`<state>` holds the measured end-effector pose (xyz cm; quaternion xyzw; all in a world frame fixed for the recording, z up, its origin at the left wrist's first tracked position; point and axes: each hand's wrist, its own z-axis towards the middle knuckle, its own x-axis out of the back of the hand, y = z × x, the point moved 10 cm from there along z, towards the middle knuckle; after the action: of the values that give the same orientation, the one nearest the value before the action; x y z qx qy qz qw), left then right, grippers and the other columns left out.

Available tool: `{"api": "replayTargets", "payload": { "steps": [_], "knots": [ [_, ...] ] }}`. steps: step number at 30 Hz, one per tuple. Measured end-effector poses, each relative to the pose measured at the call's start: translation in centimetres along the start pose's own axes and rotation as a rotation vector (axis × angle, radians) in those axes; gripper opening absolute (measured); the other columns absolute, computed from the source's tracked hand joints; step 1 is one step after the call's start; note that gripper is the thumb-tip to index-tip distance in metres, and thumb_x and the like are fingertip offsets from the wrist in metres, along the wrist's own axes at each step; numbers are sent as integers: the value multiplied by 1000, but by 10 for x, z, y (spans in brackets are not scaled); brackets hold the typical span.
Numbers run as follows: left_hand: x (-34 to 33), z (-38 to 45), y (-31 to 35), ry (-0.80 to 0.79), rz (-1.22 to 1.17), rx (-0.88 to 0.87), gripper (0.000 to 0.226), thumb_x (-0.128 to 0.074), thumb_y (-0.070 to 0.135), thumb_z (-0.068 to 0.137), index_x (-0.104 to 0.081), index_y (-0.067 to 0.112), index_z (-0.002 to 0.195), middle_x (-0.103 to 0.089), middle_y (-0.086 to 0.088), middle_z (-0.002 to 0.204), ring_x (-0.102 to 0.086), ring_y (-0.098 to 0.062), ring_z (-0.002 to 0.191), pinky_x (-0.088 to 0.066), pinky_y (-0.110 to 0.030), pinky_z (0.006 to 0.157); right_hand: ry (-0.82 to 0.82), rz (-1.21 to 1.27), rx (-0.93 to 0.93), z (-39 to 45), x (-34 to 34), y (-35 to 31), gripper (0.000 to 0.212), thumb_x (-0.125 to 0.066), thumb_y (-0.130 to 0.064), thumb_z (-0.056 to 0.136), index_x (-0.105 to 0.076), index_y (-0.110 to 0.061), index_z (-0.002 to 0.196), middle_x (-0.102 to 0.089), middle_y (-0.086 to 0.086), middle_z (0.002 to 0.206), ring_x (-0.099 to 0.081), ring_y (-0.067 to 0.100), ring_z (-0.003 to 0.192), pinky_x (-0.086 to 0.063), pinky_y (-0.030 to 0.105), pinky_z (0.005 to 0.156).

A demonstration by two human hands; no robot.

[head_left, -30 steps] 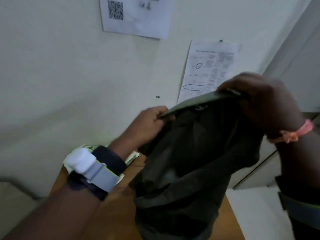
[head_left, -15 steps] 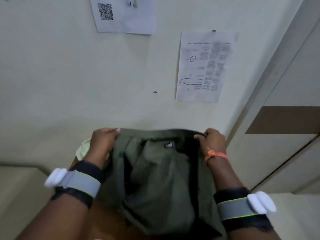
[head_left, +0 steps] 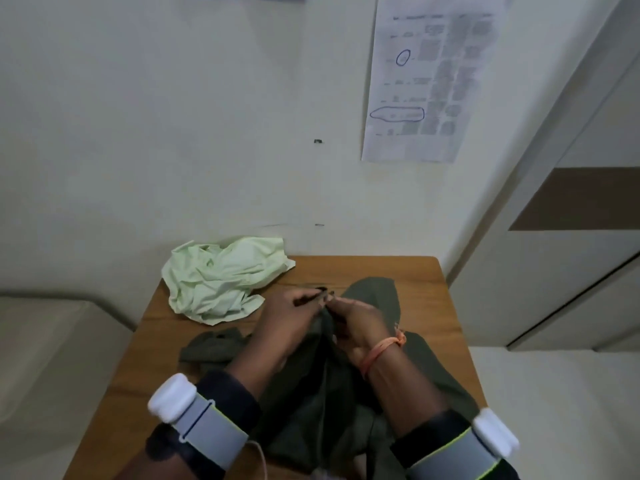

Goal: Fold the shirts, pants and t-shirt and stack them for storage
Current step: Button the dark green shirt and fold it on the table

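Observation:
A dark olive-green garment (head_left: 322, 403) lies bunched on the wooden table (head_left: 419, 271), spreading from its middle toward me. My left hand (head_left: 291, 313) and my right hand (head_left: 356, 323) meet at the garment's far edge, both pinching its fabric close together just above the tabletop. One corner of the olive garment sticks out to the left by my left forearm. A crumpled pale green shirt (head_left: 221, 278) sits at the table's far left corner, untouched.
The small table stands against a cream wall with a printed sheet (head_left: 429, 77) taped above it. A white cabinet with a brown panel (head_left: 581, 199) stands to the right. A pale ledge (head_left: 41, 341) runs along the left.
The olive garment, held up wide in front of the wall, has come down onto the table. My hands have moved together at its far edge, and the view has tipped downward.

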<state>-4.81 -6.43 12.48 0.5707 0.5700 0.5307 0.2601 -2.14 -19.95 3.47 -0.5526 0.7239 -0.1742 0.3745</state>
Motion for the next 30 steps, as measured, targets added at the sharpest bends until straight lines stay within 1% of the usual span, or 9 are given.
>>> {"api": "replayTargets", "payload": {
  "steps": [1, 3, 7, 9, 12, 17, 21, 25, 30],
  "knots": [
    [-4, -4, -7, -21, -84, 51, 16, -74, 33, 93, -80, 18, 95, -73, 5, 85, -66, -8, 75, -49, -22, 66, -2, 32, 40, -6, -4, -1, 42, -85, -12, 73, -70, 7, 107, -73, 25, 95, -73, 36, 77, -63, 41, 67],
    [-4, -11, -20, -5, -201, 113, 28, -72, 39, 95, -78, 13, 87, -66, -1, 70, -62, -14, 62, -48, -24, 57, 26, 8, 117, -17, -4, -1, 28, -82, -8, 77, -73, 7, 99, -73, 29, 95, -73, 39, 82, -61, 47, 77],
    [12, -17, -25, 52, -186, 48, 3, -82, 21, 87, -82, 18, 89, -80, -1, 83, -76, -24, 85, -62, -39, 76, 76, -118, 187, -33, -1, -4, 4, -72, 0, 87, -74, -1, 85, -73, 16, 74, -68, 20, 59, -53, 26, 55],
    [14, -18, -24, 41, -116, 39, 3, -83, 16, 86, -81, 18, 87, -80, -1, 83, -76, -20, 80, -62, -33, 69, 68, -117, 137, -36, 0, -6, 5, -69, -1, 90, -71, -4, 86, -67, 9, 70, -60, 14, 53, -49, 22, 49],
    [24, -16, -27, 61, -87, 49, 5, -80, 16, 89, -80, 20, 86, -78, -3, 84, -72, -16, 77, -55, -23, 58, 79, 13, 91, -42, 6, -10, 12, -66, 4, 91, -63, -6, 84, -60, 7, 64, -59, 12, 51, -57, 29, 61],
    [28, -23, -16, 39, -75, -19, 3, -81, 23, 87, -79, 23, 85, -79, 2, 80, -75, -16, 78, -59, -33, 73, 57, -84, 335, -76, -3, -26, 4, -70, 3, 90, -68, 0, 91, -68, 11, 79, -68, 20, 75, -62, 36, 74],
    [28, -31, 3, -5, -51, -111, 4, -79, 27, 88, -79, 25, 85, -78, 4, 78, -71, -7, 70, -55, -28, 67, 152, -280, 601, -94, -6, -41, 4, -71, -2, 91, -74, -4, 92, -76, 12, 89, -74, 24, 87, -63, 37, 79],
    [27, -34, 6, -42, -69, -130, 7, -82, 30, 85, -78, 25, 87, -77, 2, 81, -72, -13, 74, -57, -30, 68, 160, -362, 684, -102, -11, -42, 4, -71, -4, 92, -75, -5, 93, -76, 9, 87, -74, 19, 83, -62, 29, 70],
    [39, -36, 3, 44, -111, -111, 3, -81, 24, 86, -80, 22, 87, -78, 4, 83, -74, -11, 82, -58, -31, 78, 300, -205, 703, -108, 5, -49, 5, -70, -6, 93, -73, -2, 96, -73, 15, 85, -70, 17, 71, -59, 26, 59]
  ]
}}
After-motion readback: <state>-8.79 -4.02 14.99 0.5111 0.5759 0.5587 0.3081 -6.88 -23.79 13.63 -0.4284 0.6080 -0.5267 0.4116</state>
